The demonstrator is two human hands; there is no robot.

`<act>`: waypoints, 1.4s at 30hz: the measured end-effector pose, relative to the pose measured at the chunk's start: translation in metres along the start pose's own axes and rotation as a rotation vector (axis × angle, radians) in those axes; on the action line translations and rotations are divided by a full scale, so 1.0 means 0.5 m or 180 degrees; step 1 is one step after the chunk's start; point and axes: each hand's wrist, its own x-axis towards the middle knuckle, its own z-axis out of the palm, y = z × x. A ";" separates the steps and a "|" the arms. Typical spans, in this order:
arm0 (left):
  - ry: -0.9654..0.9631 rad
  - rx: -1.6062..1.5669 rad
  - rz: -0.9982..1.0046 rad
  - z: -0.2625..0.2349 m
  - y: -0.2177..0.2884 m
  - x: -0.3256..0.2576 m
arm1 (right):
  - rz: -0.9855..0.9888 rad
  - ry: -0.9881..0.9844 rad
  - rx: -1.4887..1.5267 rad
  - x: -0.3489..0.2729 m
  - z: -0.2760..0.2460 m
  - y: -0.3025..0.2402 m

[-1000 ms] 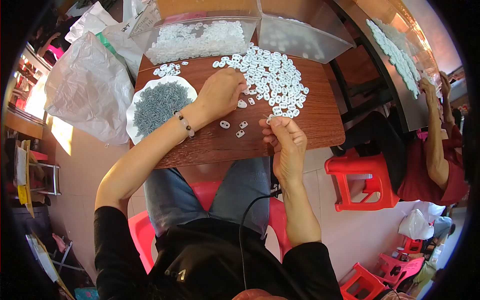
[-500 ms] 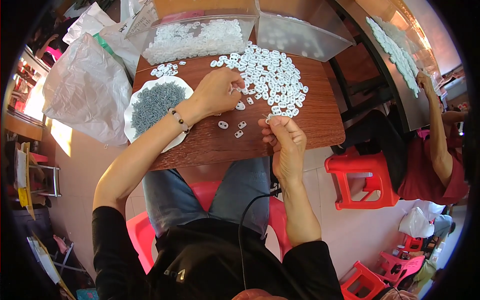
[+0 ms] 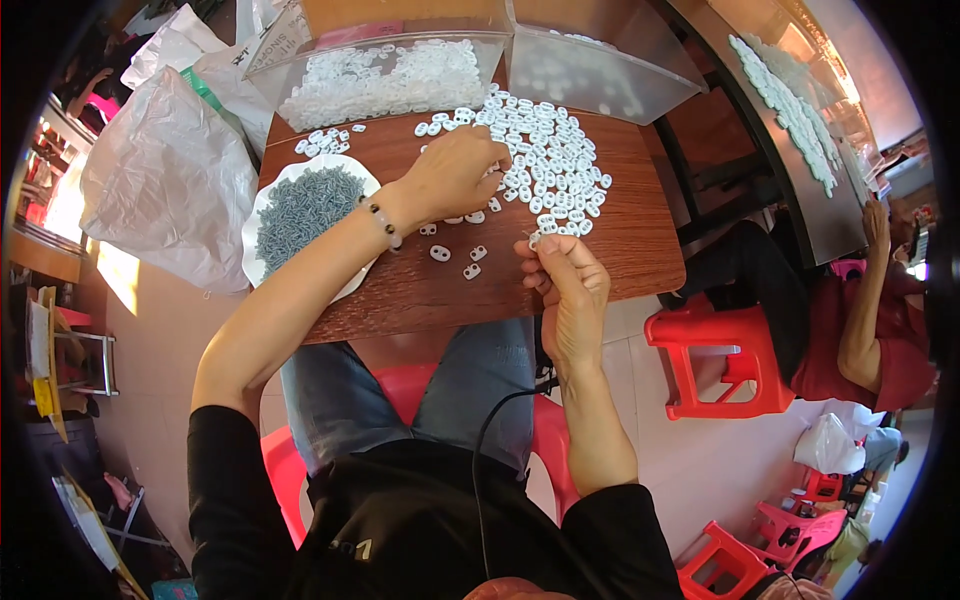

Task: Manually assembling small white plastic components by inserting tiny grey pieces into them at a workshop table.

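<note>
My left hand (image 3: 452, 172), wearing a beaded bracelet, bends over the left edge of a spread of white oval plastic pieces (image 3: 548, 150) with two holes each. Its fingers are curled together at the pieces, and what they pinch is hidden. My right hand (image 3: 570, 278) pinches a small white piece (image 3: 535, 241) between thumb and forefinger at the near side of the spread. A few loose pieces lie between my hands, among them one white oval piece (image 3: 440, 254). Under my left forearm stands a white scalloped plate (image 3: 252, 222) heaped with small grey pins (image 3: 305, 215).
Two clear bins, one full of white pieces (image 3: 400, 80) and another bin (image 3: 600, 75), stand along the table's (image 3: 640, 215) far edge. A big white plastic bag (image 3: 165, 185) is at the left. A co-worker (image 3: 865, 330) sits at another table on the right, near a red stool (image 3: 720, 362).
My left hand has shifted slightly right and away from me over the pieces. My right hand keeps its pinch in nearly the same place. The co-worker's hand has moved nearer their body.
</note>
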 end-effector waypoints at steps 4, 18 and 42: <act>-0.0249 0.0040 -0.0059 0.023 0.007 0.022 | -0.0014 -0.0005 -0.0001 -0.001 0.002 -0.004; -0.0099 -0.1297 -0.1088 -0.003 0.049 -0.004 | -0.0034 0.0024 0.0084 0.000 -0.008 -0.003; 0.0939 -0.4736 -0.2718 -0.083 0.229 -0.260 | 0.0053 -0.0610 -0.0156 -0.064 0.045 -0.012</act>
